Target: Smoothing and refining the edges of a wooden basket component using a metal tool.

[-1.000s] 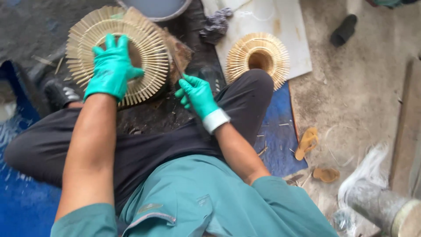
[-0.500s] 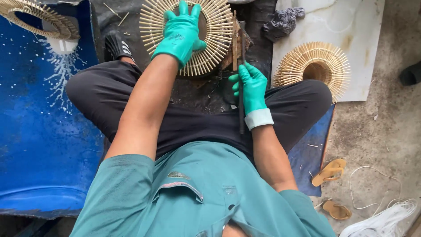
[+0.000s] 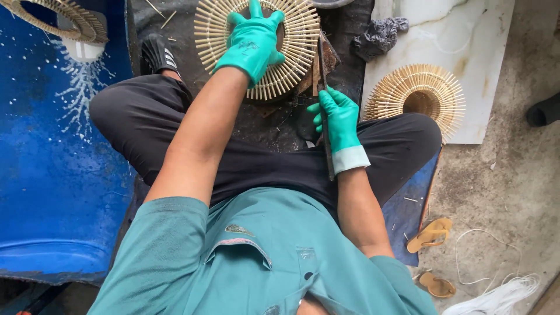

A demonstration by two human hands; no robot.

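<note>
Seated cross-legged, viewed from above. The bamboo ring point(image 3: 256, 46), a round piece of radiating light sticks, lies flat on the dark ground straight ahead of the knees, just beyond the left knee.

Left hand point(image 3: 252, 42), green glove: fingers spread wide, palm pressed flat on top of the ring over its open centre. It grips nothing; it pins the ring down.

Right hand point(image 3: 335, 119), green glove: fingers curled tight around the handle of a long dark blade point(image 3: 322, 87). The blade's long axis runs away from the body, nearly straight up the frame. Its far end lies against the ring's right edge, beside a brown wooden block point(image 3: 328, 58); its near end passes under the wrist. The ring therefore lies forward and to the left of the right hand, and the left hand is already on it.

Nearby: a second bamboo ring point(image 3: 417, 96) on a white slab point(image 3: 461, 41) to the right, well apart from both hands; a third ring point(image 3: 58, 17) on blue sheeting point(image 3: 52, 175) at far left.
</note>
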